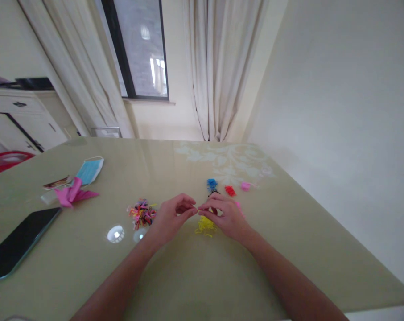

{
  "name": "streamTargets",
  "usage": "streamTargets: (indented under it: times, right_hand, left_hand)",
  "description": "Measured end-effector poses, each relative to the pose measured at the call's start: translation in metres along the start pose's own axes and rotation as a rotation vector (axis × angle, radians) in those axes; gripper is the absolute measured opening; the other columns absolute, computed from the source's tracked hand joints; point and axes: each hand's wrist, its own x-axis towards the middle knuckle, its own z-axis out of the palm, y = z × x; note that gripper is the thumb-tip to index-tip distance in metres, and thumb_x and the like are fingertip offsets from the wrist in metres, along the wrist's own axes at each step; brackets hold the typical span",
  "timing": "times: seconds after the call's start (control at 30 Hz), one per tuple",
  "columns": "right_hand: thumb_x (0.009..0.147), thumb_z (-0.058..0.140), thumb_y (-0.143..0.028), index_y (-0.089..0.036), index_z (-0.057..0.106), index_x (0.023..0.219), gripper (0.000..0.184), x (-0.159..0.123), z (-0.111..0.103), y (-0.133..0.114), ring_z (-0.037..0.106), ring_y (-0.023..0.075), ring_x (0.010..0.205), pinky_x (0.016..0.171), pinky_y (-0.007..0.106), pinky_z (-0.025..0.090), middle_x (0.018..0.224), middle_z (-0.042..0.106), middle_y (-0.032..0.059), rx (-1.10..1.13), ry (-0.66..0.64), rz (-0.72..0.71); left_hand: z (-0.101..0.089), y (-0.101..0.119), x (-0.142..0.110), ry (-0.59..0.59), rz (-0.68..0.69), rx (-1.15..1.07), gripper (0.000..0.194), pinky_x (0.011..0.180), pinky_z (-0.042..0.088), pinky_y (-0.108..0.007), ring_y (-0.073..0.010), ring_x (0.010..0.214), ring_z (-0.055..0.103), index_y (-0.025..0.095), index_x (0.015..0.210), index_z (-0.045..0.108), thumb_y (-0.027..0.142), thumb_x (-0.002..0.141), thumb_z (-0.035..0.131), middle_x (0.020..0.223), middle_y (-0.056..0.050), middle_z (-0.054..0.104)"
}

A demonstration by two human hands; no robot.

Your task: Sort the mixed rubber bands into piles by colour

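My left hand [175,218] and my right hand [227,215] meet fingertip to fingertip above the table, each in a pinch. Whatever is between the fingertips is too small to make out. Beneath my right hand lies a heap of yellow bands [206,226], which look like small rubber bands. Left of my left hand is a mixed multicoloured heap of bands [142,214]. Beyond my right hand sit a blue heap [212,184], a red heap [230,191] and a pink heap [245,186]. Dark bits and more pink are partly hidden behind my right hand.
On the left of the glossy table [195,285] lie a dark phone [21,240], a pink crumpled piece [74,194], a blue face mask [90,170] and a small flat packet [57,182]. A wall [349,133] borders the right side.
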Motion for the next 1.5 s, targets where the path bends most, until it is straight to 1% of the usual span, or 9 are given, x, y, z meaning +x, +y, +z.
streamTargets:
  times: [0.17, 0.33, 0.47, 0.57, 0.77, 0.93, 1.17, 1.37, 1.5]
  right_hand:
    - [0.095, 0.074, -0.044, -0.021, 0.083, 0.091, 0.025, 0.003, -0.009, 0.003, 0.056, 0.0132, 0.065, 0.063, 0.028, 0.047, 0.08, 0.068, 0.0037, 0.096, 0.094, 0.026]
    - [0.084, 0.086, -0.038, -0.025, 0.085, 0.089, 0.015, 0.006, -0.04, 0.0, 0.06, 0.0149, 0.067, 0.057, 0.028, 0.046, 0.079, 0.07, 0.0041, 0.318, 0.313, 0.07]
    - [0.079, 0.09, -0.029, -0.028, 0.085, 0.087, 0.009, 0.004, -0.058, -0.007, 0.063, 0.0162, 0.072, 0.06, 0.029, 0.05, 0.079, 0.07, 0.0033, 0.45, 0.41, 0.041]
    - [0.077, 0.091, -0.028, -0.028, 0.085, 0.085, 0.009, 0.004, -0.061, -0.009, 0.063, 0.016, 0.07, 0.058, 0.029, 0.05, 0.076, 0.069, 0.0027, 0.506, 0.444, 0.022]
    - [0.077, 0.091, -0.028, -0.026, 0.084, 0.084, 0.01, 0.003, -0.06, -0.008, 0.061, 0.0151, 0.07, 0.059, 0.029, 0.049, 0.075, 0.067, 0.0016, 0.517, 0.435, -0.004]
    - [0.078, 0.09, -0.039, -0.022, 0.083, 0.084, 0.019, 0.005, -0.057, -0.002, 0.057, 0.0146, 0.066, 0.056, 0.028, 0.044, 0.076, 0.068, 0.003, 0.411, 0.25, 0.11]
    - [0.081, 0.086, -0.026, -0.02, 0.083, 0.081, 0.007, 0.007, -0.029, 0.02, 0.048, 0.0106, 0.062, 0.058, 0.025, 0.038, 0.074, 0.064, 0.0003, 0.154, -0.155, 0.236]
    - [0.079, 0.086, -0.017, -0.02, 0.085, 0.088, 0.01, 0.004, -0.015, 0.027, 0.053, 0.0112, 0.067, 0.06, 0.024, 0.039, 0.079, 0.064, 0.0005, 0.054, -0.286, 0.257]
    - [0.082, 0.085, -0.018, -0.02, 0.085, 0.091, 0.01, 0.004, -0.016, 0.021, 0.051, 0.0103, 0.064, 0.061, 0.024, 0.039, 0.082, 0.066, 0.0012, 0.019, -0.269, 0.224]
  left_hand:
    - [-0.008, 0.0, 0.002, 0.005, 0.012, 0.142, 0.025, 0.074, 0.055, -0.032, -0.0216, 0.082, 0.073, 0.022, 0.095, 0.071, 0.046, 0.09, 0.069, 0.089, -0.004, 0.079]
    - [-0.037, -0.002, 0.002, 0.236, -0.068, 0.849, 0.025, 0.088, 0.051, -0.04, -0.0285, 0.1, 0.07, 0.023, 0.098, 0.072, 0.032, 0.101, 0.049, 0.104, -0.009, 0.077]
    - [-0.053, -0.005, -0.004, 0.22, -0.313, 1.285, 0.03, 0.084, 0.053, -0.048, -0.04, 0.112, 0.065, 0.017, 0.108, 0.073, 0.029, 0.101, 0.046, 0.118, -0.018, 0.071]
    - [-0.056, -0.009, -0.005, 0.157, -0.38, 1.338, 0.031, 0.079, 0.054, -0.044, -0.0385, 0.108, 0.066, 0.014, 0.105, 0.072, 0.026, 0.101, 0.044, 0.114, -0.02, 0.069]
    - [-0.061, -0.024, 0.001, 0.102, -0.3, 1.338, 0.028, 0.085, 0.053, -0.038, -0.0313, 0.104, 0.068, 0.016, 0.102, 0.071, 0.02, 0.098, 0.044, 0.109, -0.016, 0.07]
    - [-0.06, -0.024, 0.005, 0.16, -0.211, 1.181, 0.026, 0.091, 0.051, -0.04, -0.0306, 0.107, 0.067, 0.019, 0.093, 0.072, 0.023, 0.097, 0.046, 0.105, -0.013, 0.073]
    - [-0.039, -0.01, 0.011, 0.159, 0.0, 0.175, 0.029, 0.074, 0.054, -0.031, -0.0202, 0.079, 0.067, 0.021, 0.095, 0.071, 0.049, 0.089, 0.065, 0.085, -0.004, 0.074]
    - [-0.028, -0.007, 0.007, 0.122, -0.079, -0.21, 0.038, 0.084, 0.057, -0.033, -0.0182, 0.085, 0.069, 0.019, 0.104, 0.073, 0.05, 0.083, 0.078, 0.095, -0.006, 0.077]
    - [-0.025, -0.009, 0.004, 0.065, -0.091, -0.315, 0.031, 0.081, 0.055, -0.029, -0.0149, 0.082, 0.066, 0.02, 0.101, 0.072, 0.047, 0.086, 0.078, 0.097, -0.005, 0.076]
